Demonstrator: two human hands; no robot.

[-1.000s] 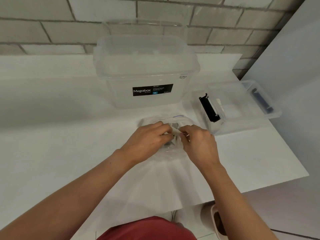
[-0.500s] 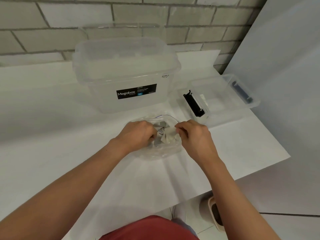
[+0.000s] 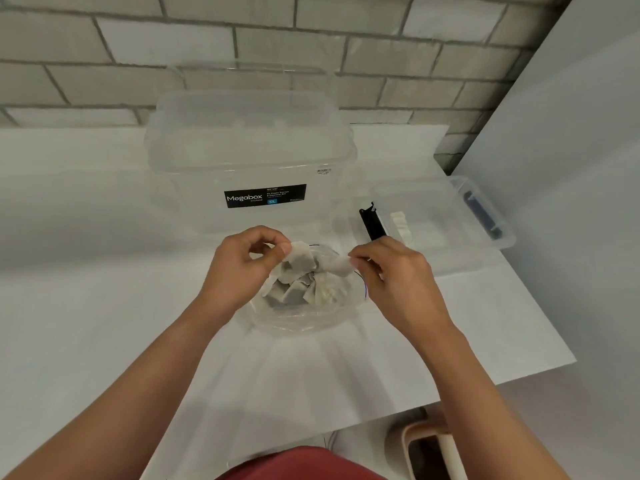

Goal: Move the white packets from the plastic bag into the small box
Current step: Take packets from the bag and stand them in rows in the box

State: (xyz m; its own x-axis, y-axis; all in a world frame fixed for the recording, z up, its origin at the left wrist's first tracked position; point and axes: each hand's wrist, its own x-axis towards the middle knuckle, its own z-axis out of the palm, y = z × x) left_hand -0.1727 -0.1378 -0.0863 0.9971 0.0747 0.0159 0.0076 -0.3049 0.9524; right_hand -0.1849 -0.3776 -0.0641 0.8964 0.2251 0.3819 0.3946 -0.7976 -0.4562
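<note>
On the white table (image 3: 86, 306), the left hand (image 3: 242, 268) sat at nine o'clock of the plastic bag (image 3: 304, 320). Its thumb and forefinger were pressed together on the corner of a white packet (image 3: 299, 256), and the other fingers were curled beneath. At twelve o'clock from the hands stood a large clear box (image 3: 249, 157) bearing a black Megabox label (image 3: 265, 195).

The bag lay open-mouthed on the table between the two hands, with a heap of packets (image 3: 298, 292) crumpled over one another inside it. The right hand (image 3: 398, 282), at three o'clock of the bag, pinched a second packet (image 3: 341, 265) between thumb and fingertips above the bag's far rim. Whether the two pinched packets touched, I could not tell.

At two o'clock of the right hand lay the small box (image 3: 446, 251), clear and open, with a black latch (image 3: 372, 225) at its left end and a blue latch (image 3: 483, 214) at its right. A few stacked packets (image 3: 401, 225) lay inside it, just beside the black latch.
</note>
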